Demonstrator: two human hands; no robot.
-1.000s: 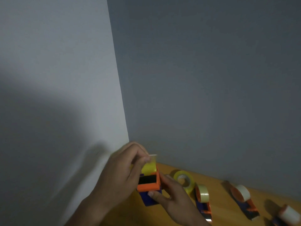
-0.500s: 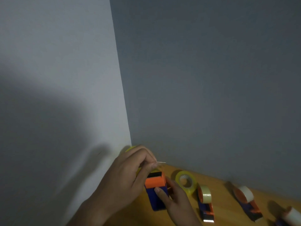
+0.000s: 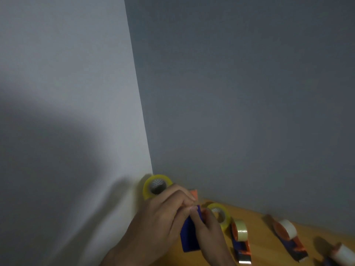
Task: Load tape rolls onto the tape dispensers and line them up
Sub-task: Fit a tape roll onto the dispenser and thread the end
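Observation:
A blue and orange tape dispenser point(image 3: 190, 237) is held up over the wooden table point(image 3: 265, 244) near the wall corner. A yellowish tape roll point(image 3: 156, 186) sits at its top end, above my fingers. My left hand point(image 3: 159, 223) grips the dispenser from the left, thumb and fingers curled at its upper part. My right hand point(image 3: 209, 235) holds the blue body from the right. A loose yellow roll point(image 3: 221, 215) lies on the table just behind my right hand.
To the right stand a loaded dispenser point(image 3: 240, 240), a second one point(image 3: 288, 239) and a third point(image 3: 343, 254) cut off by the frame edge. A white wall point(image 3: 67, 112) is at the left and a grey wall point(image 3: 240, 93) behind.
The dispenser has tilted, so the yellowish roll now shows above my left hand. The orange front part has turned out of sight behind my fingers. The view shifted slightly.

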